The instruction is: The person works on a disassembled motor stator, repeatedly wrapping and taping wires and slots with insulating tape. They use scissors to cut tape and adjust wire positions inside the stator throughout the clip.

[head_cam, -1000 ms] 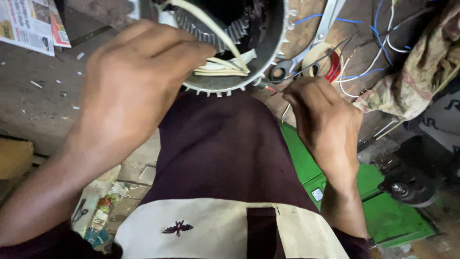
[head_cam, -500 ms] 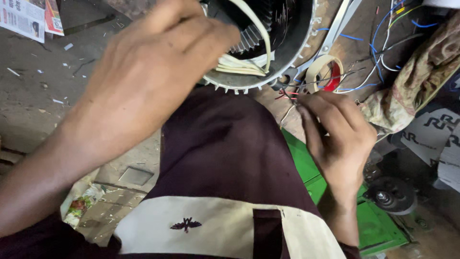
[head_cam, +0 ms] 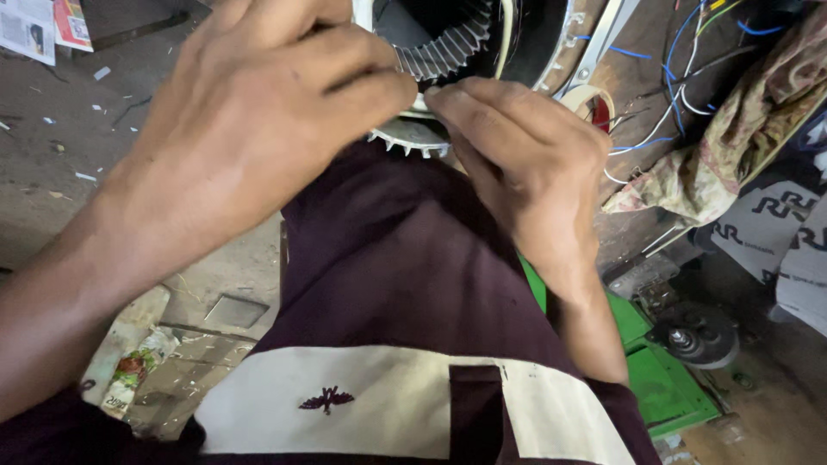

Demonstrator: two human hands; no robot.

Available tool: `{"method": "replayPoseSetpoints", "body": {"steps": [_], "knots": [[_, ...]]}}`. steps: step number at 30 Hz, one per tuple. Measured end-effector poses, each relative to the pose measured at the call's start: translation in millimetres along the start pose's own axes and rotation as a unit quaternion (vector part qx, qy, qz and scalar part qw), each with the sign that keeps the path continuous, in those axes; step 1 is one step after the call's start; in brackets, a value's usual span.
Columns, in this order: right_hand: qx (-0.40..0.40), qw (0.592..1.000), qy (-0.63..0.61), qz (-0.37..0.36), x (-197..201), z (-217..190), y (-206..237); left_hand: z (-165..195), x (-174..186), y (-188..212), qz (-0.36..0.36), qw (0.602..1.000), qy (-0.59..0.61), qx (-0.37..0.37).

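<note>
Both hands meet at the near rim of the slotted motor stator [head_cam: 448, 43], which sits at the person's lap. Left hand [head_cam: 258, 120] and right hand [head_cam: 525, 164] fingertips pinch together on the toothed edge. Coloured wires [head_cam: 680, 60] and a tape roll [head_cam: 594, 103] lie just right.

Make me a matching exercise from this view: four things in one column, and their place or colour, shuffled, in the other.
Things:
1. toothed metal ring
2. loose wires
3. green plate
4. newspaper

Places or colours:
A. top left corner, on the floor
B. pinched at its rim by the left hand and right hand
C. blue and white, upper right
D. lower right, beside the leg

Pairs: 1-B, 2-C, 3-D, 4-A
</note>
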State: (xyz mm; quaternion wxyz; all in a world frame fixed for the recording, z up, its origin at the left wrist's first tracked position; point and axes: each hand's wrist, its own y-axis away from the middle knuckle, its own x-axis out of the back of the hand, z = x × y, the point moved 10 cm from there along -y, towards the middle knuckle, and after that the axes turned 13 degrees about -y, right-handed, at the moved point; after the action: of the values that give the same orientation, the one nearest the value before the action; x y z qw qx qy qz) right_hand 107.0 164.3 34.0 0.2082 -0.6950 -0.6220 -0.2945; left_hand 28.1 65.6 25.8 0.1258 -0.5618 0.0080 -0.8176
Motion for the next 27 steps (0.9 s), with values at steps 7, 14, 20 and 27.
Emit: {"method": "replayPoseSetpoints", "body": {"steps": [7,14,20,27], "knots": [[-0.009,1.0,0.009,-0.009,0,0,0,-3,-2,0,0.005,0.999,-0.03,-0.027],[-0.011,1.0,-0.007,0.008,-4,2,-5,-12,2,-13,-0.025,1.0,0.005,-0.017],[-0.053,0.998,0.026,-0.001,-7,3,-2,-9,3,-22,-0.02,1.0,-0.007,-0.009],[0.008,0.998,0.053,-0.034,-4,-9,-12,-12,-7,-27,-0.041,0.999,0.01,0.004]]}}
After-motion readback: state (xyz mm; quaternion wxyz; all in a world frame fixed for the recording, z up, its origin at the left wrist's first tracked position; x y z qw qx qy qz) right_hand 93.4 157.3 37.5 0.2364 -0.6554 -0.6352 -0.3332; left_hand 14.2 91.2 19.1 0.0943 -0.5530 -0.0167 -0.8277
